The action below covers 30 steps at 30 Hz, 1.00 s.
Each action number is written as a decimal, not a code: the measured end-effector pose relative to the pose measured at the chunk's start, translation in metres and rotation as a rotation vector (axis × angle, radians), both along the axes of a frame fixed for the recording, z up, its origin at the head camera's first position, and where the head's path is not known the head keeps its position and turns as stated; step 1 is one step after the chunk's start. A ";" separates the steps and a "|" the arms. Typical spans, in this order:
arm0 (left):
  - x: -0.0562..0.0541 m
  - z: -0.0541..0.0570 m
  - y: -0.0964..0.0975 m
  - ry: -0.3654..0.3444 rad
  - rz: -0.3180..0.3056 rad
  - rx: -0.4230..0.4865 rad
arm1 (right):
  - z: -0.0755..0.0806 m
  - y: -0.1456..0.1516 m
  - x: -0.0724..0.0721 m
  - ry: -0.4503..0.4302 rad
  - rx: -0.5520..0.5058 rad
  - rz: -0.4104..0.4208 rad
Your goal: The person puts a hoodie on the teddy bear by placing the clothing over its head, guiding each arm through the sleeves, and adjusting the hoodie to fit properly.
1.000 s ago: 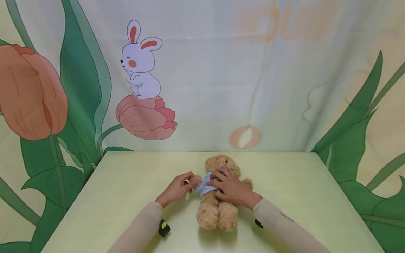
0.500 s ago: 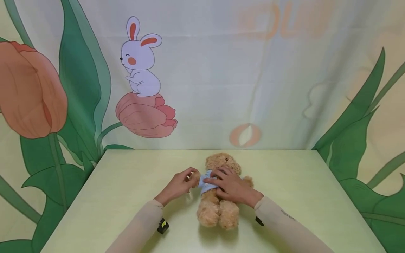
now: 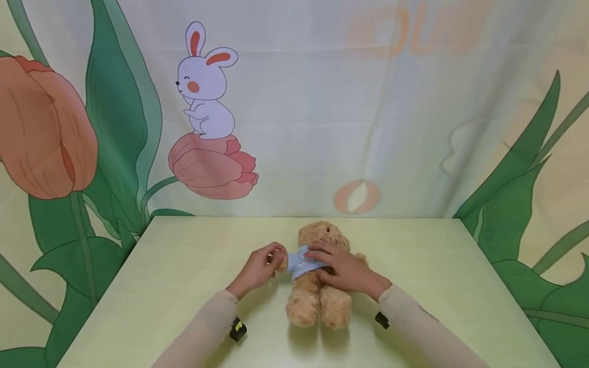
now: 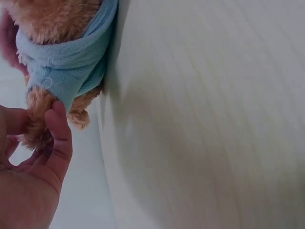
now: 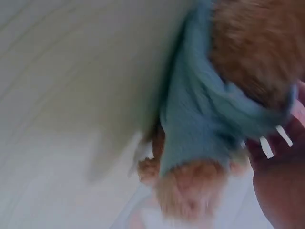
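A light brown teddy bear in a light blue shirt lies on its back, head toward the back of the table. My left hand pinches the paw at the end of its arm on the left, just past the sleeve cuff. Across the bear's chest rests my right hand, fingers spread over the shirt and thumb near the belly; it covers part of the muzzle and chest. Blurred in the right wrist view, the other sleeve has a furry paw sticking out of it.
The pale green tabletop ends at a hanging cloth printed with a rabbit and tulips. Black wrist devices show under both sleeved forearms.
The left hand has drawn the bear's arm out a little to the left, with more blue sleeve showing. The right hand has slid slightly right on the chest.
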<state>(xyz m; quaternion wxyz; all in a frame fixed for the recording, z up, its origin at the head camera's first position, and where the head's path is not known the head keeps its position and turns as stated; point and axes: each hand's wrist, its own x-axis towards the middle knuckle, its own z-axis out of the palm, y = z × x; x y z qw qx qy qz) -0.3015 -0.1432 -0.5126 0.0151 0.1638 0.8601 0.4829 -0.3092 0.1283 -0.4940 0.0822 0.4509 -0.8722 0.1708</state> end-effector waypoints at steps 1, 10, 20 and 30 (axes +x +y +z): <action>0.000 0.001 0.001 0.012 -0.005 -0.011 | 0.004 0.006 0.001 -0.013 -0.027 -0.029; 0.006 0.005 0.004 -0.012 0.016 -0.040 | 0.014 0.060 0.015 -0.063 -0.063 -0.399; 0.006 0.001 0.003 -0.026 0.053 0.042 | -0.004 0.068 0.012 -0.384 -0.316 -0.473; 0.003 -0.001 -0.007 -0.046 0.105 0.121 | -0.012 0.075 0.010 -0.320 -0.341 -0.522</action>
